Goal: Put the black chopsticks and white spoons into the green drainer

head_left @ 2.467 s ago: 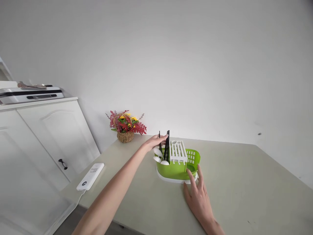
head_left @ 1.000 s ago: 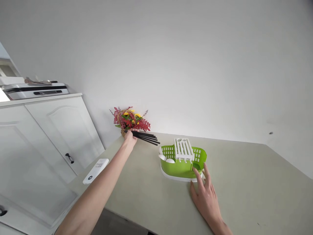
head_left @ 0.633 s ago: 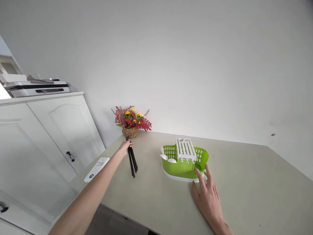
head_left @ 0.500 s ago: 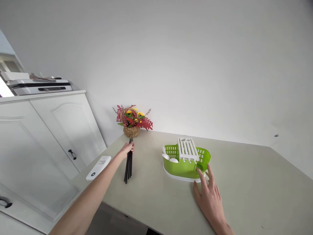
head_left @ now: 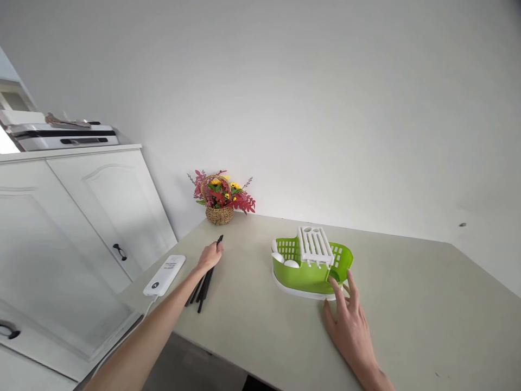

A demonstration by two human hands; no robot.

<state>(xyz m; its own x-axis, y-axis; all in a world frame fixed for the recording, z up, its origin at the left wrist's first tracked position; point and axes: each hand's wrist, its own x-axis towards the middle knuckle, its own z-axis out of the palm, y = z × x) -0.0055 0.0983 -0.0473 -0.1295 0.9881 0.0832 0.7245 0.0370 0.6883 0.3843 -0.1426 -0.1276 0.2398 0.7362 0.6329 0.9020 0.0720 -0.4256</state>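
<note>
The left hand (head_left: pixel 210 255) is closed around a bundle of black chopsticks (head_left: pixel 207 285), which slants over the left part of the table (head_left: pixel 252 320), lower ends short of the front edge. I can't tell whether they rest on the surface. To their left, a white slab (head_left: pixel 165 276) with a cable lies near the table's left side; behind, a flower basket (head_left: pixel 220 215) stands by the wall (head_left: pixel 325 136). Open tabletop separates the chopsticks from the green caddy (head_left: pixel 299 277), set well back from the front edge. The right hand (head_left: pixel 350 325), fingers apart, is at the caddy's near right end; whether it presses there, I can't say. Wide room stretches rightward.
</note>
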